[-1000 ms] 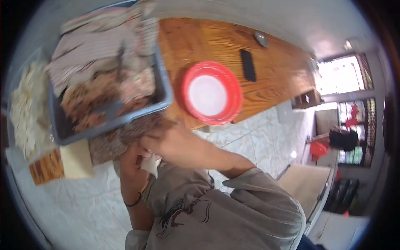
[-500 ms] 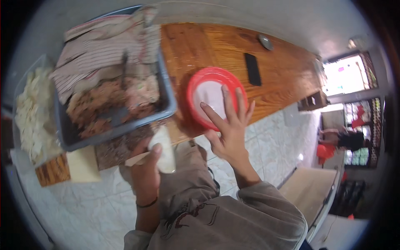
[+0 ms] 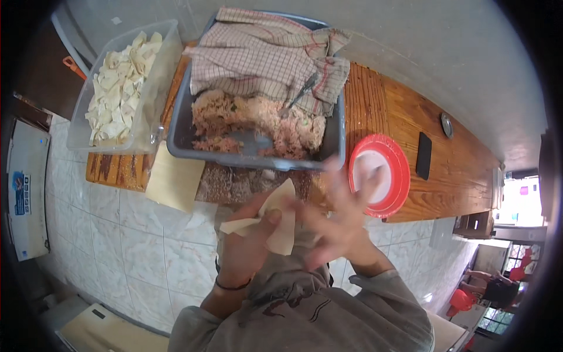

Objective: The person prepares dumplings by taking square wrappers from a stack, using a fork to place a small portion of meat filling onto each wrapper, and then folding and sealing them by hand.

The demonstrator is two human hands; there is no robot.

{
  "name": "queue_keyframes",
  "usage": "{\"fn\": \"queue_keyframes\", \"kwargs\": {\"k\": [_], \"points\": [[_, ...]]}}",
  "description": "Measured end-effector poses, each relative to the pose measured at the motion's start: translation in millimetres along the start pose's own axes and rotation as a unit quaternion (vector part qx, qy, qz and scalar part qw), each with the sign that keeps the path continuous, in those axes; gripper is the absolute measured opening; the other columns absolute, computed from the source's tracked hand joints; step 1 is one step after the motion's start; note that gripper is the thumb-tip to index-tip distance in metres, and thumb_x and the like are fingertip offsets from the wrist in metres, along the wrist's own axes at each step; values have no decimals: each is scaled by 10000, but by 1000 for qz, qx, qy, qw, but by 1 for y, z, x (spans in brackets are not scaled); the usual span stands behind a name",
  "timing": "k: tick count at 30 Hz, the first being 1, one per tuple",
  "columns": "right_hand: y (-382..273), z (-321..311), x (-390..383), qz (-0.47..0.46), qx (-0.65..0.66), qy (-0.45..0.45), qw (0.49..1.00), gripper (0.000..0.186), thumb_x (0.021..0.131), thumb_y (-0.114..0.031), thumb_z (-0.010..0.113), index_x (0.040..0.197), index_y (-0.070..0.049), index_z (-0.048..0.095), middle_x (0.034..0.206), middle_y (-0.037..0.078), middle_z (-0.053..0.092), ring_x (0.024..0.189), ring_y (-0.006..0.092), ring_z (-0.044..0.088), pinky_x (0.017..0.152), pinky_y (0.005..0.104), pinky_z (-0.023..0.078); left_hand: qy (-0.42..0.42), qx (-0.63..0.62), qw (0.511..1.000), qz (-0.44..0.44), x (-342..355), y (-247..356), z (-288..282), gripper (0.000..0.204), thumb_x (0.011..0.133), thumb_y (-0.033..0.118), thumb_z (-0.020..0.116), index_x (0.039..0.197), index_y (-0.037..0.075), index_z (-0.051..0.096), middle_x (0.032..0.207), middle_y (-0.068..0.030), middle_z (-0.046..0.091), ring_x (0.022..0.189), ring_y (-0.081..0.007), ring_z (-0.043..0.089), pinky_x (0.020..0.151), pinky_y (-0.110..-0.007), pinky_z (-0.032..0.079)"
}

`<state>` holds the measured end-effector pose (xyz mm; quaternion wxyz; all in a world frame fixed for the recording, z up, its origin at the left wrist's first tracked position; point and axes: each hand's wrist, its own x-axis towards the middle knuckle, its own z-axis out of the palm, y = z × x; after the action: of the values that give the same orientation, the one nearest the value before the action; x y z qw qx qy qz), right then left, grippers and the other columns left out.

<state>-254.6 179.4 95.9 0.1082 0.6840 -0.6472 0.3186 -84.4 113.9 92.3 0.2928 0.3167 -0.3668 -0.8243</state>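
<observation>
My left hand [image 3: 245, 249] grips a pale, folded dumpling wrapper [image 3: 283, 230] in front of my body, its thumb pressed on the sheet. Whether any filling lies inside the wrapper is hidden. Blurred by motion, my right hand [image 3: 343, 226] hangs between the wrapper and a red plastic bowl [image 3: 399, 193] of whitish liquid, its fingers spread and holding nothing. A grey tub [image 3: 252, 158] beyond my hands holds pink minced filling [image 3: 293, 132]. A spoon-like utensil [image 3: 302, 94] leans in the filling.
A checked cloth [image 3: 258, 58] covers the tub's far part. To its left stands a clear plastic box [image 3: 149, 114] of finished-looking wrapped dumplings. A stack of flat wrappers [image 3: 176, 182] lies at the wooden table's [image 3: 451, 182] near edge. A dark phone [image 3: 423, 155] and small round lid [image 3: 447, 125] lie right.
My right hand has lifted out of the red bowl and swung left toward the wrapper. The left hand still holds it. My view has turned left.
</observation>
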Motion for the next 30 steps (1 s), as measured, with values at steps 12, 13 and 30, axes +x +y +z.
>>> {"fn": "queue_keyframes", "kwargs": {"k": [12,13,30], "points": [[-10,17,4,331,526,3,784,637,816,55,705,1398,13,450,1007,104,709,977,148,652,896,306,488,66,32,961,265,18,-28,2,220,890,-14,591,1106,22,575,1034,-71,600,1001,-196,599,887,-316,481],[-13,17,5,330,545,-2,771,645,818,71,695,1405,12,437,974,96,712,952,139,656,875,306,502,45,179,915,358,26,-29,-13,234,866,-31,589,1092,27,574,1042,-98,599,1001,-226,612,868,-332,498],[-29,35,22,-81,266,-140,950,442,715,-102,649,1151,-34,622,721,21,495,678,199,532,670,328,419,47,433,882,183,-15,-14,-58,337,722,69,747,1043,-8,678,1037,-124,676,979,-216,655,881,-330,508]]}}
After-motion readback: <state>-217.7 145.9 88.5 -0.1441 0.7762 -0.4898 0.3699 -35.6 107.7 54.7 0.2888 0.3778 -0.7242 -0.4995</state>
